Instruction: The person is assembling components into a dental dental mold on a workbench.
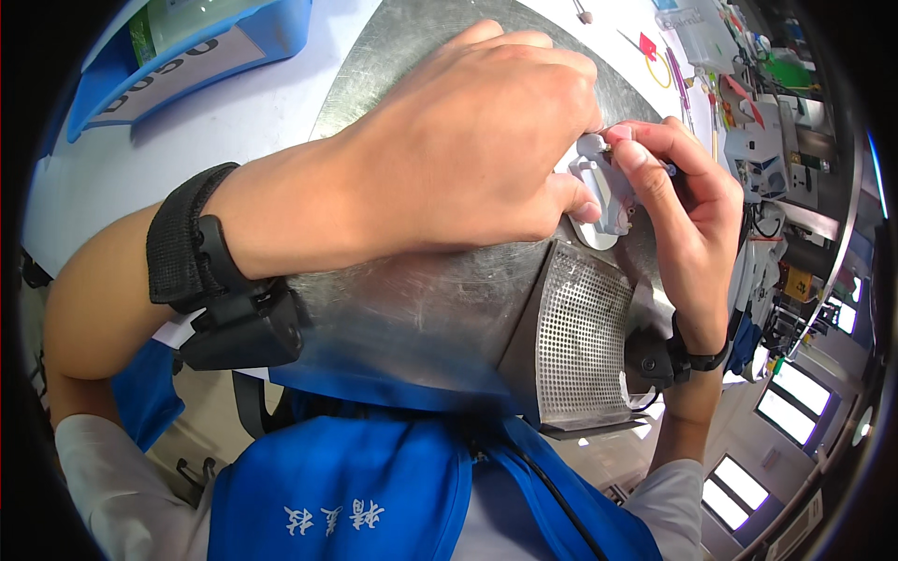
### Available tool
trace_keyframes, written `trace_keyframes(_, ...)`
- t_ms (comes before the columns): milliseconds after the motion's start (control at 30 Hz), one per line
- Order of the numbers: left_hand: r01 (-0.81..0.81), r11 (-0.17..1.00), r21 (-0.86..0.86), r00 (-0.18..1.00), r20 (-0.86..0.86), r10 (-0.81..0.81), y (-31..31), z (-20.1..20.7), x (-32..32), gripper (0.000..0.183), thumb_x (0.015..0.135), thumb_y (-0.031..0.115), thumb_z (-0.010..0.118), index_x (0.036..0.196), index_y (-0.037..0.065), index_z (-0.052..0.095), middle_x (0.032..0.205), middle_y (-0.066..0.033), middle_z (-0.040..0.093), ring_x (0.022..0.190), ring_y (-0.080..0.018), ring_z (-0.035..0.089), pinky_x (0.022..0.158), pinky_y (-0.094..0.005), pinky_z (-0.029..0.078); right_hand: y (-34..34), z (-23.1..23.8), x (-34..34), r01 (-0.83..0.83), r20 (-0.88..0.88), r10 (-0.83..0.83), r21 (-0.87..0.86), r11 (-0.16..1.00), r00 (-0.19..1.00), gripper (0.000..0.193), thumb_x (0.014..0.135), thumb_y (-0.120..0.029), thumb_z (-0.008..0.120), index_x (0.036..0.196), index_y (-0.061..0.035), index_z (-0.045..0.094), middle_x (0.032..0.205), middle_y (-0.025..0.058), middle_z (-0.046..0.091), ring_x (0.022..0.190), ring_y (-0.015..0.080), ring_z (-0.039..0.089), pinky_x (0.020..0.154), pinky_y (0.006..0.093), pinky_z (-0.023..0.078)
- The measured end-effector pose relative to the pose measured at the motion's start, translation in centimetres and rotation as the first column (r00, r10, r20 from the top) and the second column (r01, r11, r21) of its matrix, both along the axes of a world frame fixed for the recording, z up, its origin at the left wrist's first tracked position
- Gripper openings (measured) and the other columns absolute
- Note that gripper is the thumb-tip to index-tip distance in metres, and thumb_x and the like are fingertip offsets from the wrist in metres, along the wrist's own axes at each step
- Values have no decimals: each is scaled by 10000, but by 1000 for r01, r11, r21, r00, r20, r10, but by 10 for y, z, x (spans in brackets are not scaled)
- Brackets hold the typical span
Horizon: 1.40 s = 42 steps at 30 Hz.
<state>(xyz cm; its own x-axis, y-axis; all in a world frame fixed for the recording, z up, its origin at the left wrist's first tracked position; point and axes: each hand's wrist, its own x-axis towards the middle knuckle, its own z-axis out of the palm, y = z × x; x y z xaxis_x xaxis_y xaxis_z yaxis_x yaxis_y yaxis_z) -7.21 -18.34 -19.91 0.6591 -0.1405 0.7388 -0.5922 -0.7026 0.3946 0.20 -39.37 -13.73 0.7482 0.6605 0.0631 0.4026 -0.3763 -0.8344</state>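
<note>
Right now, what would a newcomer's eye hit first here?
Probably the large left hand across the upper centre, its thumb on a small pale part that the right hand meets from the other side. Next, the perforated metal sheet below that part in the picture, then the blue bin at upper left.

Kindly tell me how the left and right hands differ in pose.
The left hand shows its back; the right hand, its thumb side. The left thumb lies on the pale grey part; the right thumb and forefinger pinch at its upper end. Both hands are bare.
</note>
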Motion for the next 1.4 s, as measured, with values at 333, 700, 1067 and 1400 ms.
trace_keyframes(333,91,968,-235,977,-167,-132,-3,2,4,290,836,277,787,966,18,759,999,-142,740,1020,-353,711,925,-454,517,-23,33,24,-159,285,244,-290,944,927,346,999,-42,722,1329,18,633,1061,80,719,873,94,629,777,242,509)
trace_keyframes(700,138,980,-143,955,-245,-170,-12,22,13,194,858,75,752,1036,2,731,948,-142,691,836,-323,698,752,-395,563,-36,27,-9,-81,284,105,-96,992,953,150,967,54,761,1104,62,700,1043,80,726,877,97,708,745,251,573)
trace_keyframes(1067,133,974,182,969,-232,-89,-13,37,8,128,885,26,732,1009,-1,714,956,-151,682,878,-369,691,779,-435,569,-38,2,-10,-145,665,193,-127,981,721,163,880,-27,839,978,-21,708,816,83,709,628,221,686,560,311,524)
trace_keyframes(1400,104,980,172,987,-137,-81,-16,34,7,166,767,56,711,910,-21,677,877,-154,654,869,-368,700,759,-456,582,-36,-2,-8,-209,777,227,-125,970,588,263,795,66,814,1021,-11,705,846,118,726,690,291,721,592,362,569)
